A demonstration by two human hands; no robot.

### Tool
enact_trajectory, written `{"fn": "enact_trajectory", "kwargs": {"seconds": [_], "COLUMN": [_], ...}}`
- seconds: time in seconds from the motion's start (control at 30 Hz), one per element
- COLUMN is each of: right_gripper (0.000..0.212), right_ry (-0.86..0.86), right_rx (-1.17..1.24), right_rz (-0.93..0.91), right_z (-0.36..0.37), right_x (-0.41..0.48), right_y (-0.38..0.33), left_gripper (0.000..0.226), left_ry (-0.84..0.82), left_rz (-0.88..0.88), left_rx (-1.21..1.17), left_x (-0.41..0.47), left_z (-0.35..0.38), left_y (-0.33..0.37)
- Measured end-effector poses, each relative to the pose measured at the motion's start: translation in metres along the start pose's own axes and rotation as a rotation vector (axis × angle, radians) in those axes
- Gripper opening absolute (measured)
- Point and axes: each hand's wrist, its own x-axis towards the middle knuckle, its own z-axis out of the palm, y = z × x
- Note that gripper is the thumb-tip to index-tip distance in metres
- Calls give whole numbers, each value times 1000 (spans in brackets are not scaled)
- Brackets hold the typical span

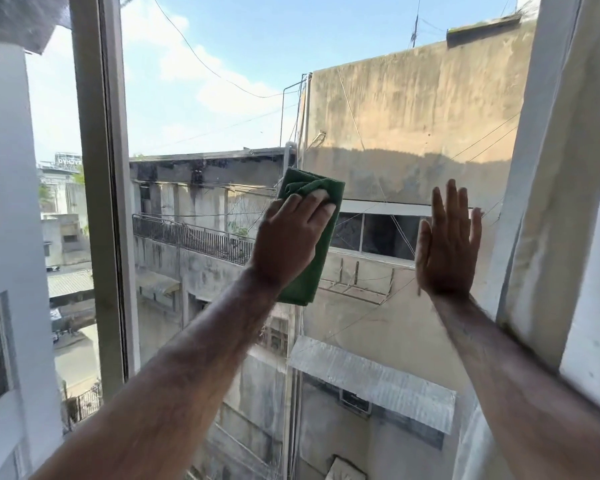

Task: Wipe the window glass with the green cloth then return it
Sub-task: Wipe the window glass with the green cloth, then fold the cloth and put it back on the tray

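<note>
A folded green cloth [326, 251] lies flat against the window glass [378, 109] near the middle of the pane. My left hand [288, 240] presses on the cloth with fingers spread over its upper part; the cloth's lower end shows below my wrist. My right hand [447, 244] rests flat on the glass to the right of the cloth, palm against the pane, fingers up and apart, holding nothing. Faint streaks show on the glass.
A white window frame post [101, 202] stands at the left of the pane. A white frame and wall edge [548, 209] border it on the right. Through the glass are concrete buildings, a balcony railing, wires and sky.
</note>
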Motion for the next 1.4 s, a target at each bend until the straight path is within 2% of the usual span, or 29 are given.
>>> {"fn": "enact_trajectory", "kwargs": {"seconds": [0.13, 0.2, 0.27, 0.37, 0.67, 0.8, 0.93, 1.03, 1.1, 1.17, 1.23, 1.3, 1.4], "right_gripper": [56, 56, 56, 56, 56, 55, 61, 64, 70, 72, 53, 21, 14], "right_ry": [-3, 5, 1, -13, -25, -54, -93, -279, -519, -798, -1006, -1102, -1118], "right_rx": [6, 15, 17, 6, 6, 69, 261, 569, 771, 886, 996, 1030, 1086], "right_rz": [3, 4, 4, 5, 19, 100, 199, 151, 193, 317, 436, 487, 622], "right_z": [0, 1, 0, 1, 6, -9, -37, -59, -69, -73, -72, -74, -85], "right_x": [-1, -1, -1, -1, -1, 5, 20, 23, 19, 14, 5, -4, -21], "right_y": [-1, -1, 0, 1, 2, -16, -43, -69, -92, -111, -123, -129, -137], "left_gripper": [17, 17, 33, 54, 27, 31, 37, 40, 41, 41, 41, 41, 41], "left_ry": [-65, -63, -54, -173, -193, -250, -273, -253, -245, -234, -243, -256, -285], "left_rz": [-78, -156, -268, -400, -414, -473, -592, -688, -760, -827, -889, -972, -1185], "left_rx": [-96, -85, -38, -26, -94, -189, -343, -446, -528, -613, -699, -750, -873], "left_x": [24, 33, 39, 43, 42, 46, 45, 42, 37, 29, 16, 1, -34], "left_z": [-11, -13, -14, -18, -23, -34, -53, -63, -70, -76, -83, -88, -95], "left_y": [-9, -10, -12, -13, -2, -5, -16, -25, -30, -35, -41, -47, -55]}}
